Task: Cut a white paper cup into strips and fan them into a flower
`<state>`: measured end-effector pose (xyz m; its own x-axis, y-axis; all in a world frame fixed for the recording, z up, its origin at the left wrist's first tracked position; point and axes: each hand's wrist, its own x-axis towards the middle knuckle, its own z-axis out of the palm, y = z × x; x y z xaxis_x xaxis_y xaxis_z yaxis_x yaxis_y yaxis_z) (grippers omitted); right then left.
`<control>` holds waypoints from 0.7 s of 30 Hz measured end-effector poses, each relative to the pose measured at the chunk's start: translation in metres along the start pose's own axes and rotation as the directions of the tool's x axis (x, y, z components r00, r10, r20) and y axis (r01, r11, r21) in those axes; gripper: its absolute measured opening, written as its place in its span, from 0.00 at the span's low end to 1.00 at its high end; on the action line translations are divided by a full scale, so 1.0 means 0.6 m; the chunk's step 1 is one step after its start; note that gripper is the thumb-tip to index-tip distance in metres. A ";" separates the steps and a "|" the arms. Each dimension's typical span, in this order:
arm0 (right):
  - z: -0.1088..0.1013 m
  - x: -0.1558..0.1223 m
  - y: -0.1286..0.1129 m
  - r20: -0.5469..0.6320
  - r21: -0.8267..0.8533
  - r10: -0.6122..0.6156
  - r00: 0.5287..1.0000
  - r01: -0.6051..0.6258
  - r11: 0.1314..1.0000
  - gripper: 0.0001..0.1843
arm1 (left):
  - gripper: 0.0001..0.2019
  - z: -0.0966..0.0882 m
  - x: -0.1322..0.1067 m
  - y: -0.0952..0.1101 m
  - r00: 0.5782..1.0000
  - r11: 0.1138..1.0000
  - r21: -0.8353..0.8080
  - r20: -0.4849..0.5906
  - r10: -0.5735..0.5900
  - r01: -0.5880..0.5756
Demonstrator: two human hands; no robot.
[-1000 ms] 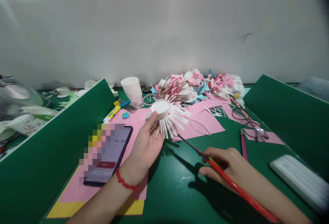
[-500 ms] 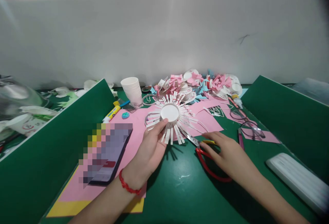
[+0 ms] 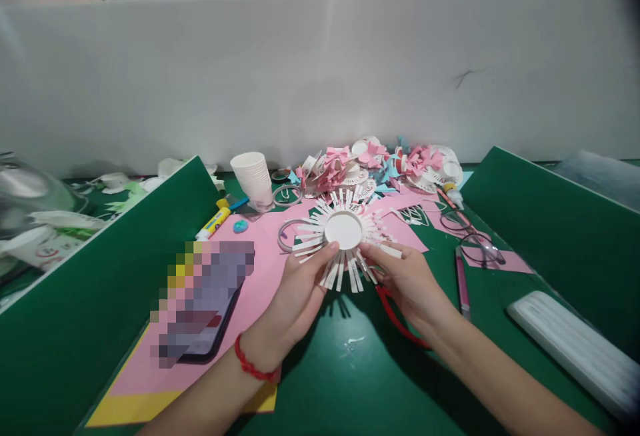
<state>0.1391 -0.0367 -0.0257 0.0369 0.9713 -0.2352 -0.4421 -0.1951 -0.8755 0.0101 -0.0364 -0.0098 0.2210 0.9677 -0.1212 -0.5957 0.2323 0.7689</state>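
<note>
Head view, and both hands are on one thing. The fringed paper cup point(image 3: 343, 231) is held up just above the pink sheet point(image 3: 250, 283), base towards the camera, its cut strips fanned out all round. The left hand point(image 3: 300, 289) grips it from below, thumb on the rim of the base and fingers curled in behind the strips. The right hand point(image 3: 407, 283) comes in from the other side, fingertips point(image 3: 367, 249) pinched together on the strips at the lower right.

Under that right hand lie the red-handled scissors point(image 3: 395, 319) on the green table point(image 3: 350, 383). Only a curve of handle shows; the hand hides the blades. A red bracelet point(image 3: 255, 369) sits on the left wrist.

Left of the cup a phone point(image 3: 200, 329) rests on the pink sheet, its screen blurred. A paper ring point(image 3: 286, 235) lies just beside the strips, partly covered by them.

Further back there is a stack of paper cups point(image 3: 255, 179), then a glue stick point(image 3: 215, 223) and a small blue blob point(image 3: 241, 226). A pile of pink and white paper flowers point(image 3: 380, 163) lies against the white board point(image 3: 320, 76).

To the right lie glasses point(image 3: 475, 239), a pink pen point(image 3: 461, 283) and a long white case point(image 3: 575, 349). Green dividers point(image 3: 100, 289) wall in both sides.
</note>
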 end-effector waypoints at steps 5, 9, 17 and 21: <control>0.000 -0.007 -0.006 -0.048 -0.122 -0.019 0.999 0.013 0.992 0.12 | 0.16 -0.002 0.002 0.002 0.989 0.983 0.135 -0.063 0.135 -0.126; -0.007 -0.011 -0.016 0.037 -0.151 0.032 0.999 -0.026 0.988 0.12 | 0.12 -0.001 -0.001 0.011 0.990 0.982 0.162 -0.077 0.116 -0.102; -0.002 -0.018 -0.021 0.079 -0.055 -0.005 0.997 0.009 0.998 0.10 | 0.10 0.009 -0.006 0.024 0.998 0.999 0.028 -0.057 -0.028 0.029; -0.002 -0.022 -0.023 0.105 -0.100 0.004 0.994 0.007 0.995 0.08 | 0.09 0.001 0.001 0.020 0.992 0.993 -0.027 -0.045 -0.115 0.114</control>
<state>0.1456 -0.0470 -0.0108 -0.0594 0.9794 -0.1929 -0.3503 -0.2014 -0.9147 0.0035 -0.0331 -0.0002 0.2532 0.9379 -0.2372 -0.5870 0.3438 0.7330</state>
